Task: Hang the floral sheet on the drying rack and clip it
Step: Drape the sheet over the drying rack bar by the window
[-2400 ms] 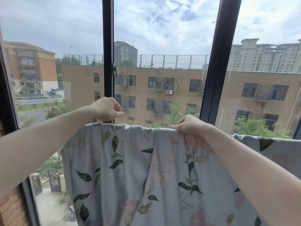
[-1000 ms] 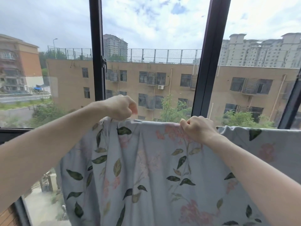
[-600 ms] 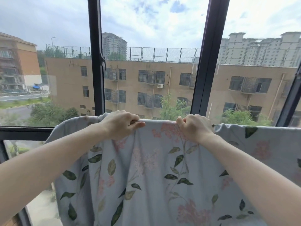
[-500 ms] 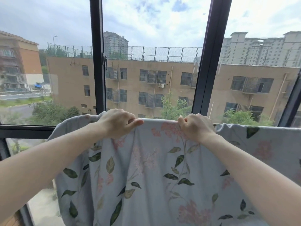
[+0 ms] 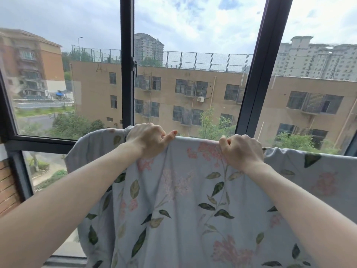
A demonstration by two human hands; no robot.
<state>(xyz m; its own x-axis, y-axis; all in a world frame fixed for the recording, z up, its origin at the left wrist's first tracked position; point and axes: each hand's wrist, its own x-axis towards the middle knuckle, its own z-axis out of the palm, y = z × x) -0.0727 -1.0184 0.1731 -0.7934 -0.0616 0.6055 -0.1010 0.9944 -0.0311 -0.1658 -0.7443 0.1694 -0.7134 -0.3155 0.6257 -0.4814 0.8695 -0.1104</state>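
The left hand [image 5: 147, 141] grips the top fold of the pale grey-blue cotton sheet printed with pink blossoms and dark green leaves [image 5: 183, 200], its fingers curled over the fold and its thumb stretched out along the edge toward the right. The right hand [image 5: 240, 149] clamps the same fold a little further along, knuckles up, fingers tucked tight into the cloth over a pink flower cluster. Between the two hands the fold runs taut and nearly level. The bar or line beneath it is hidden by the fabric, so what carries the sheet cannot be told.

From the fold the sheet hangs down in front of the person, filling the lower middle of the view; it bunches left of the left hand and runs on to the right edge. Behind it stands a black-framed window [image 5: 127, 74]. Beyond the glass lies a tan, flat-roofed block with a fenced roof [image 5: 173, 88]. No writing or brand can be read anywhere.
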